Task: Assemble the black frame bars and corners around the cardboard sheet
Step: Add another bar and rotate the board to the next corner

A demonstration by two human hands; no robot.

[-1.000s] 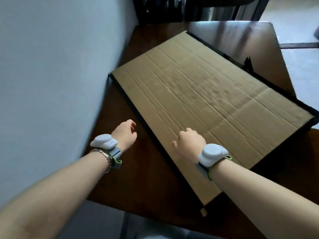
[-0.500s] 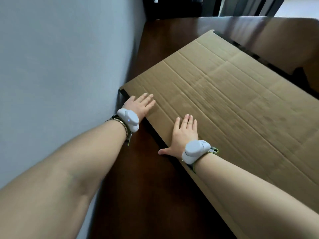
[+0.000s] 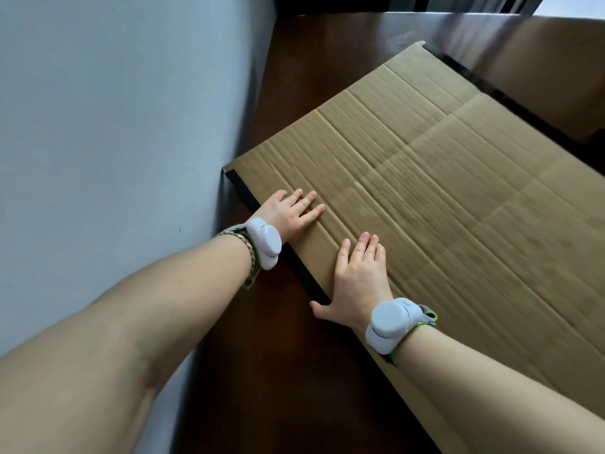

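Pressing cardboard sheet (image 3: 442, 208): left hand (image 3: 288, 213), right hand (image 3: 360, 283).

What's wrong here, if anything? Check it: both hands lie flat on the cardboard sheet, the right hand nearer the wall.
One thing is wrong. The head view shows both hands flat on the cardboard sheet, but the left hand is nearer the wall; the right hand lies further from it, thumb at the black frame bar.
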